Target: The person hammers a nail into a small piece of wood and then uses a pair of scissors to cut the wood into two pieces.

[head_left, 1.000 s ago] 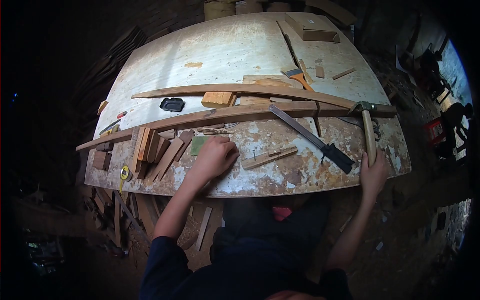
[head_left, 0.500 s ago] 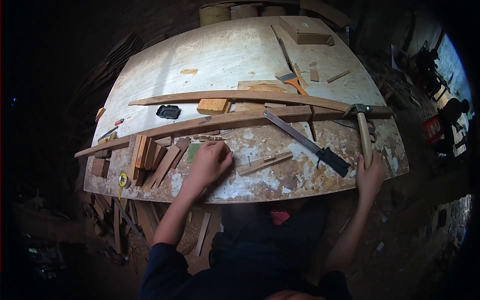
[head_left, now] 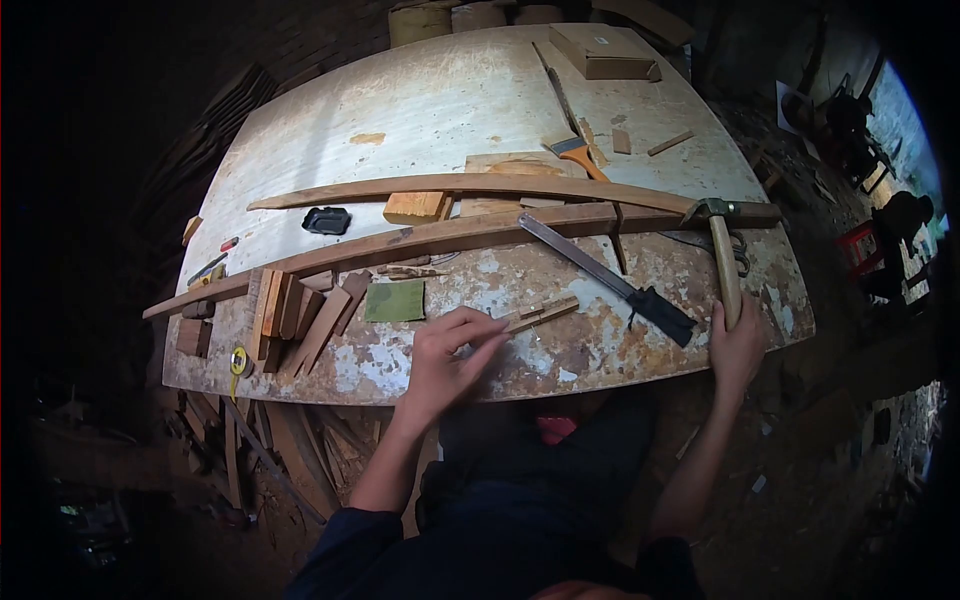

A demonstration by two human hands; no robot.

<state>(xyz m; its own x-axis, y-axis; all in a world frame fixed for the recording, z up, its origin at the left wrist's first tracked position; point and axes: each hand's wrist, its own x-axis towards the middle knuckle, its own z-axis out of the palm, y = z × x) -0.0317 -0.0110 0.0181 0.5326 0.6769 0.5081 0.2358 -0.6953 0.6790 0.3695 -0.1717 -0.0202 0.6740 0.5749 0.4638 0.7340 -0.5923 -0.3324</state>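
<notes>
My left hand is at the left end of a small wood strip near the bench's front edge. Its thumb and index finger are drawn together over that end, and what lies between them is hidden. My right hand is wrapped round the lower handle of a hammer, whose head lies at the right end of the long wood pieces. Between the hands rests a long metal tool with a black wrapped handle. A green cloth patch lies behind my left hand.
Two long wood pieces cross the bench. Wood blocks and a tape measure are at the left. A black tray, an orange brush and a cardboard box lie farther back.
My left hand has moved right, off the green patch and onto the small strip's left end. The view has shifted slightly. My right hand still holds the hammer.
</notes>
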